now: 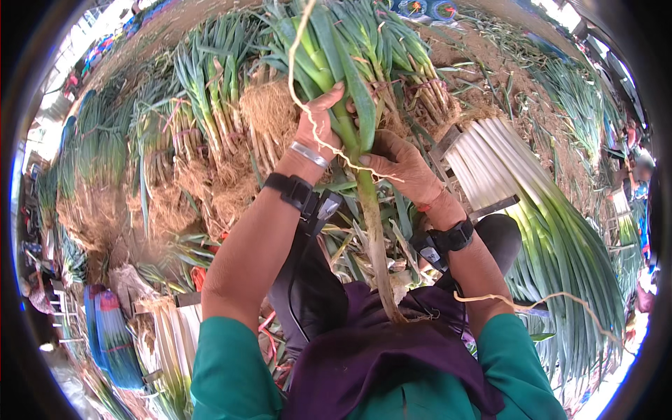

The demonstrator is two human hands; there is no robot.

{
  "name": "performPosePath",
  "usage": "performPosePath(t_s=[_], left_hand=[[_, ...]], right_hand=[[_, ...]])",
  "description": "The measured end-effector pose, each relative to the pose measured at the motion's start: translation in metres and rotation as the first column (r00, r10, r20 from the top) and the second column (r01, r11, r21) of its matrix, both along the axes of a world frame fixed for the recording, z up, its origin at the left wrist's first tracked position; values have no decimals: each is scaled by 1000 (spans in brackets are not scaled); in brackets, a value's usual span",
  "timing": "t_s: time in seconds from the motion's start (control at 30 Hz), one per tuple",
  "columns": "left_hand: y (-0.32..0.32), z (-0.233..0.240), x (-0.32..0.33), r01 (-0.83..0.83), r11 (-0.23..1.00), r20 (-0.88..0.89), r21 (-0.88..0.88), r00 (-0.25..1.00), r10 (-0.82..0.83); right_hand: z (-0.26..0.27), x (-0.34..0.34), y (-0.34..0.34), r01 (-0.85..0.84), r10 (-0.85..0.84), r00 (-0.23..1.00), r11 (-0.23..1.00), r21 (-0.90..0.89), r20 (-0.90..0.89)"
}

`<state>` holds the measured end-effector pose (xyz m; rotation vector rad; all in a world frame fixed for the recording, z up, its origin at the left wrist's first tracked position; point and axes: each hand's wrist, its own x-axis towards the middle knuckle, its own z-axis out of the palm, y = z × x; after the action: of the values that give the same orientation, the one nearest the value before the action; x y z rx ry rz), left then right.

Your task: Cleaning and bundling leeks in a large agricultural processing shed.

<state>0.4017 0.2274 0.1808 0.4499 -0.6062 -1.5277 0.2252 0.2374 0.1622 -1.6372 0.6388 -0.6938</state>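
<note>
My left hand [321,121] is closed around the upper stalk of a large green onion [374,226], just below where its leaves spread. My right hand [401,165] pinches the same plant a little lower, thumb against the stalk near a bent green leaf. The plant's pale lower stem runs down towards me, and its root end rests against the purple apron [378,362]. A thin, pale, stringy strand passes across the view in front of my hands; where it is attached cannot be told.
Peeled white-stemmed green onions [483,163] lie in a wooden rack at the right. Rooted bundles [210,110] stand at the left and ahead. Loose leaves [346,252] litter the ground between my knees. Blue-wrapped bundles [113,336] lie at the lower left. People are at the far edges.
</note>
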Motion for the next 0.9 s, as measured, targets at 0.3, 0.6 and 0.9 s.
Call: performPosePath(t_s=[0.3, 0.6, 0.9], left_hand=[[-3, -2, -3, -47, 987, 100, 151, 994, 32], [4, -6, -2, -221, 936, 175, 275, 968, 177], [7, -13, 33, -292, 935, 57, 202, 957, 286]], right_hand=[[-8, 5, 5, 55, -67, 994, 990, 127, 90], [2, -26, 45, 70, -76, 969, 997, 31, 235], [5, -63, 77, -531, 134, 748, 708, 465, 650]])
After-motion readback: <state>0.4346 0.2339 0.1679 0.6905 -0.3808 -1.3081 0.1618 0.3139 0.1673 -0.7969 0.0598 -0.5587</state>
